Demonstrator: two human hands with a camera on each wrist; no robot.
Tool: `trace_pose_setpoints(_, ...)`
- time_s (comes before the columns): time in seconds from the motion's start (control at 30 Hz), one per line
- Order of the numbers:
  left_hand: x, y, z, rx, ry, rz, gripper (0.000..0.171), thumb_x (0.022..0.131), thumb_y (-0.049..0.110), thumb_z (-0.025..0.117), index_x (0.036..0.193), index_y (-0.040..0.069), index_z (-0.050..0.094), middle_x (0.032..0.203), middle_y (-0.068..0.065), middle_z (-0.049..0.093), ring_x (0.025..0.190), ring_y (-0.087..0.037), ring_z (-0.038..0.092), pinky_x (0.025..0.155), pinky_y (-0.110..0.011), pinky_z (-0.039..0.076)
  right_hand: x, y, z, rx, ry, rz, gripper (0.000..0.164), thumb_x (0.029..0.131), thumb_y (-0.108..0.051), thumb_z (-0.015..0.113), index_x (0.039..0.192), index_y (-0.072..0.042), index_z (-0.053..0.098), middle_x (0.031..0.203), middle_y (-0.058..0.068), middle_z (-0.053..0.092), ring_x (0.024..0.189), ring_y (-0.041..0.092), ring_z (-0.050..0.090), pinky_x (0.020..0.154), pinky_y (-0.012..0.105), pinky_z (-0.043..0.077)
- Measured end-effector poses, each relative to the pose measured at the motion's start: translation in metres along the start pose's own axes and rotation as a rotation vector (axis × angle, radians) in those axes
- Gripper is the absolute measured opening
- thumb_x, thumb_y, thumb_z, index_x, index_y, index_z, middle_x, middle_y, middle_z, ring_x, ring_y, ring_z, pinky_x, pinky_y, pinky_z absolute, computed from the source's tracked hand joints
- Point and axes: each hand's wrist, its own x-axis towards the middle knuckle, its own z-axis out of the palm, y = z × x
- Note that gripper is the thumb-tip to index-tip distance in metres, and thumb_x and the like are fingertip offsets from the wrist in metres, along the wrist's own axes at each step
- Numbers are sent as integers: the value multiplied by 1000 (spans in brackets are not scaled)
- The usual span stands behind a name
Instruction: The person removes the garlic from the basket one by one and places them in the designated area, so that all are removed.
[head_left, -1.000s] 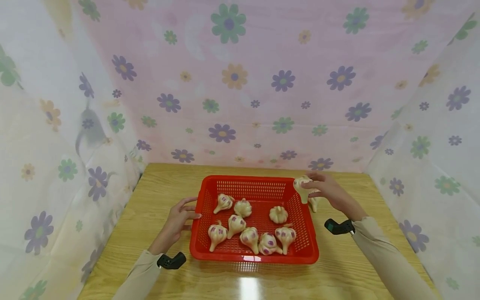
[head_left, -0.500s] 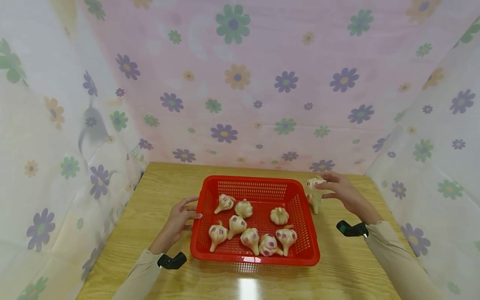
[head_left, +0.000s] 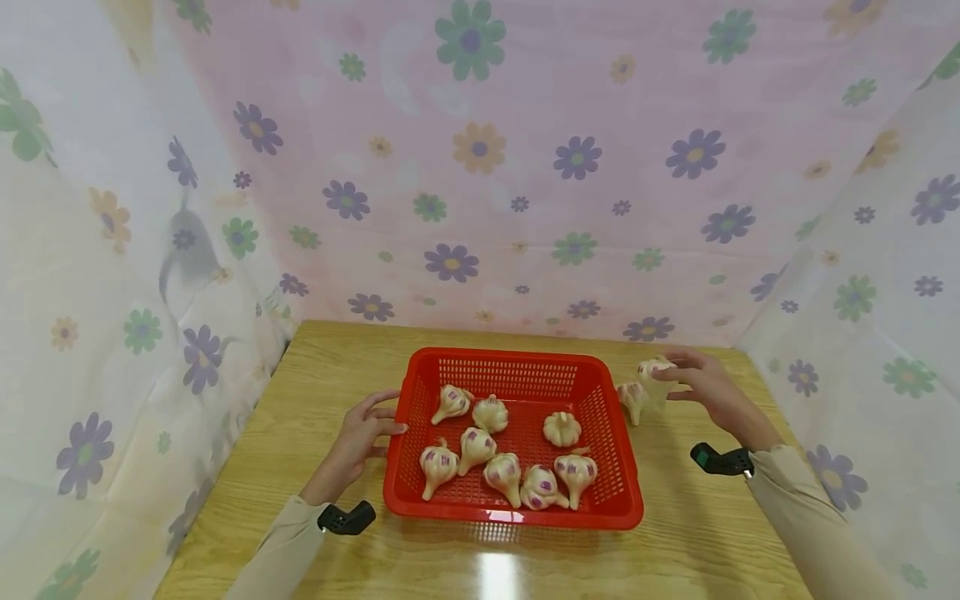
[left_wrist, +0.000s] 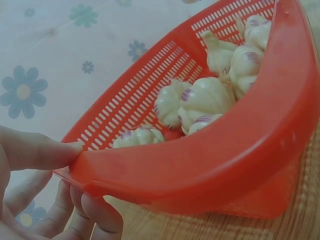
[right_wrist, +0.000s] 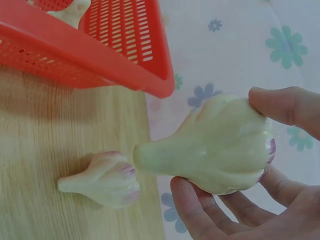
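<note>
My right hand (head_left: 708,387) holds a garlic bulb (right_wrist: 215,145) between thumb and fingers, its stem pointing away from the palm in the right wrist view. This bulb is to the right of the red basket (head_left: 513,520). Another garlic bulb (right_wrist: 107,180) lies on the table between the basket and the held one. My left hand (head_left: 360,437) grips the basket's left rim, thumb on top and fingers beneath, as the left wrist view shows. Inside the basket lie several garlic bulbs, among them a rounder, paler one (head_left: 562,429) on the right side.
The basket stands on a wooden table (head_left: 337,358). A flower-patterned cloth (head_left: 480,217) rises behind the table and along both sides. Each wrist carries a black camera mount, such as the left one (head_left: 347,518).
My right hand has carried the garlic bulb from over the basket's right rim outward to the right, past the bulb on the table. My left hand stays on the basket.
</note>
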Motion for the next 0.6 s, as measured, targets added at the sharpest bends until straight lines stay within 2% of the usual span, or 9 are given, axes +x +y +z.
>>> trace_pose_setpoints(0.33, 1, 0, -1, -20, 7, -1, 59, 77, -2, 68, 131, 17, 53, 106, -14, 58, 81, -23, 64, 57, -40, 55, 4, 22, -12, -24, 29, 14, 78, 93, -36, 59, 145, 8, 19, 147, 32, 19, 126, 47, 33, 92, 55, 43)
trace_pose_setpoints(0.6, 1, 0, 0, -12, 2, -2, 58, 77, -1, 68, 131, 16, 53, 109, -16, 58, 82, -25, 65, 59, -42, 56, 6, 49, -22, -25, 54, 21, 76, 95, -35, 55, 144, 10, 18, 147, 33, 17, 125, 47, 33, 90, 50, 47)
